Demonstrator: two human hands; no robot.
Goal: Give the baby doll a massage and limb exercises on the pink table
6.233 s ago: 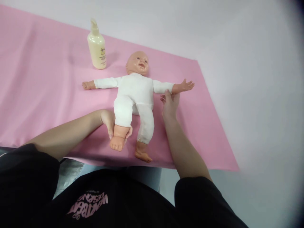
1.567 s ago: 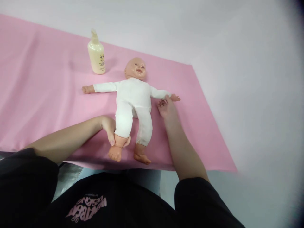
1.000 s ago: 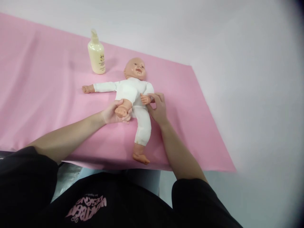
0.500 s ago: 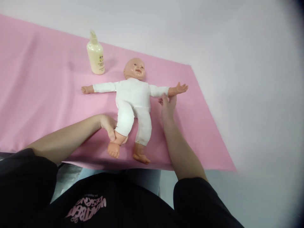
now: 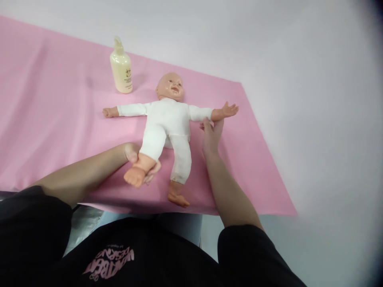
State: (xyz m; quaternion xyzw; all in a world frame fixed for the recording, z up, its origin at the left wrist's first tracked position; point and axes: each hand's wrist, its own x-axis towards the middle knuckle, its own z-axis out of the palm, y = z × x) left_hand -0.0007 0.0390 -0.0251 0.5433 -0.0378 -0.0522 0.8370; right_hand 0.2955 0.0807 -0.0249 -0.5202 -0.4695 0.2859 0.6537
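A baby doll (image 5: pixel 169 115) with a white cloth body lies on its back, arms stretched out to both sides and feet toward me. My left hand (image 5: pixel 133 153) is closed round the lower part of the doll's leg on the left, the fingers passing underneath and showing again beyond the ankle. That leg is raised and angled left. The doll's other leg rests on the cloth, its foot near the front edge. My right hand (image 5: pixel 213 133) grips the doll's arm on the right near the wrist; the doll's hand sticks out past it, fingers spread.
A pink cloth (image 5: pixel 60 87) covers the table, with its right edge slanting down toward me. A pale yellow pump bottle (image 5: pixel 122 71) stands upright behind the doll's arm on the left. Beyond the cloth lies a pale grey surface (image 5: pixel 299 99).
My left hand has lifted the doll's leg and swung it to the left, so the foot is now higher and further left. My right hand has stayed at the doll's wrist.
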